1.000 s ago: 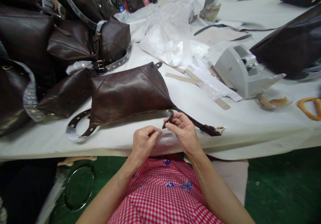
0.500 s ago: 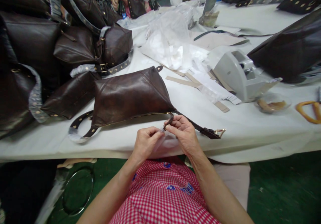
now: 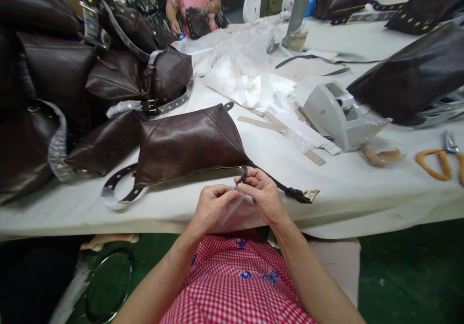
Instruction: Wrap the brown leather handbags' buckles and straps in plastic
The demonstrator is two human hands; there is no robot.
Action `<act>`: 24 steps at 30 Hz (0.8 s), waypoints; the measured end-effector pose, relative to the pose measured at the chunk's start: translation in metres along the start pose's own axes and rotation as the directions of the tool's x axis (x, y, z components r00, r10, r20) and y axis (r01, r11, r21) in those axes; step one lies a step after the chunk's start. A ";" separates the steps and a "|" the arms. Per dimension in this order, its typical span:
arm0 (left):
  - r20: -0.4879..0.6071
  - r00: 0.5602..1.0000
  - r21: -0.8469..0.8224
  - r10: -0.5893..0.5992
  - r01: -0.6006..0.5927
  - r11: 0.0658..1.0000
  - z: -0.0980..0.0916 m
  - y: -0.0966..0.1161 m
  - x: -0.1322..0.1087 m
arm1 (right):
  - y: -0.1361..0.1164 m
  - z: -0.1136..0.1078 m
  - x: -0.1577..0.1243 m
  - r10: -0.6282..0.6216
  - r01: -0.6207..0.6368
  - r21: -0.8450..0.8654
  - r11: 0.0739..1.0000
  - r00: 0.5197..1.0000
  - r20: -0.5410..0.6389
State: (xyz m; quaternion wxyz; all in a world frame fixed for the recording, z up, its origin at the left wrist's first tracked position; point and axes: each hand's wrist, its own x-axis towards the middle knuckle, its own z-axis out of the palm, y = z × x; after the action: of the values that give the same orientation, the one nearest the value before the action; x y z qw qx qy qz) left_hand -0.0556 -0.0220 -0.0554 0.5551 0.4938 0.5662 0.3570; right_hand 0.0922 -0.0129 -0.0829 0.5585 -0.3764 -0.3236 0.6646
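A dark brown leather bag (image 3: 188, 145) lies on the white-covered table, its zipper edge toward me. At its near right corner my right hand (image 3: 263, 193) pinches a short leather zipper pull (image 3: 242, 176). Close against it, my left hand (image 3: 215, 205) is closed on a thin piece of clear plastic film (image 3: 231, 208), which hangs below the fingertips. Both sets of fingertips almost meet, and the film's upper end is hidden between them. A strap with a gold buckle (image 3: 310, 196) stretches right from the bag. On the left, a studded strap (image 3: 118, 181) loops out, partly wrapped in plastic.
More brown bags (image 3: 116, 75) are piled at the left. Beyond the work bag lie plastic bags (image 3: 239, 67) and card strips (image 3: 261, 123). A grey tape dispenser (image 3: 331, 113), a tape roll (image 3: 382, 155) and orange-handled scissors (image 3: 433, 164) are at the right. A person (image 3: 192, 5) stands across the table.
The view has shifted slightly, bringing more of the scissors into sight. My hands stay at the zipper pull, and more of the plastic film hangs out below the left fingers.
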 end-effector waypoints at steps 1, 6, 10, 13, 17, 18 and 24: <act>-0.005 1.000 -0.023 0.008 -0.008 1.000 0.000 0.000 0.001 | -0.001 0.001 0.000 0.005 -0.005 -0.004 1.000 1.000 0.005; -0.002 1.000 -0.139 0.002 -0.002 0.990 0.000 -0.003 0.006 | -0.004 0.003 -0.001 0.047 -0.044 -0.073 0.996 0.998 0.050; 0.036 0.999 -0.203 -0.007 0.014 0.979 -0.002 -0.004 0.007 | -0.011 -0.003 -0.005 0.004 0.016 -0.330 0.944 0.998 0.060; 0.071 0.997 -0.236 -0.032 0.048 0.971 -0.005 -0.004 0.006 | -0.028 -0.012 -0.007 -0.313 0.248 -0.746 0.618 0.948 0.056; 0.169 0.979 -0.313 -0.117 0.166 0.935 -0.011 -0.001 0.005 | -0.052 -0.021 0.004 -0.448 0.493 -0.864 -0.103 0.753 0.483; 0.183 0.974 -0.326 -0.129 0.184 0.927 -0.012 -0.001 0.005 | -0.054 -0.022 0.009 -0.383 0.529 -0.824 -0.205 0.731 0.565; 0.175 0.970 -0.357 -0.166 0.219 0.908 -0.016 0.001 0.009 | -0.045 -0.030 0.035 -0.226 0.572 -0.772 -0.278 0.742 0.631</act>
State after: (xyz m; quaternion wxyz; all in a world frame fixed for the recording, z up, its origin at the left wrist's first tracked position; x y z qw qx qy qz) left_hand -0.0705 -0.0108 -0.0549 0.7099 0.3448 0.4933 0.3657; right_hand 0.1376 0.0290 -0.0648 0.2428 -0.4371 -0.8659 0.0130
